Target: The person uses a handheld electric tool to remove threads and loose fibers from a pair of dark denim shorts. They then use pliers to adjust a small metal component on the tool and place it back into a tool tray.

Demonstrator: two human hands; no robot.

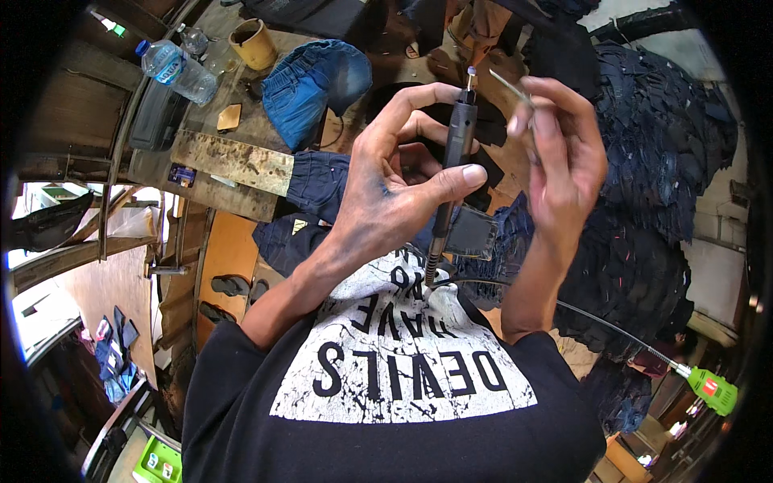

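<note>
My left hand (378, 197) is wrapped round the black handpiece (460, 137) of a rotary tool, thumb across its front and fingers behind. The handpiece stands nearly upright, a small purplish bit (472, 72) at its top end. From its lower end a flexible shaft (612, 323) curves right to a bright green tool body (713, 392). To the right of the handpiece, my right hand (568, 161) pinches a thin metal rod (507, 85) between thumb and fingers. The rod points up and left toward the bit, apart from it.
Blue denim (310, 84) and dark shorts (318, 181) lie on the wooden table beyond my hands. A plastic water bottle (179, 71) and a yellowish cup (253, 44) are at far left. Large piles of dark cloth (656, 145) fill the right side. Sandals (231, 285) rest lower left.
</note>
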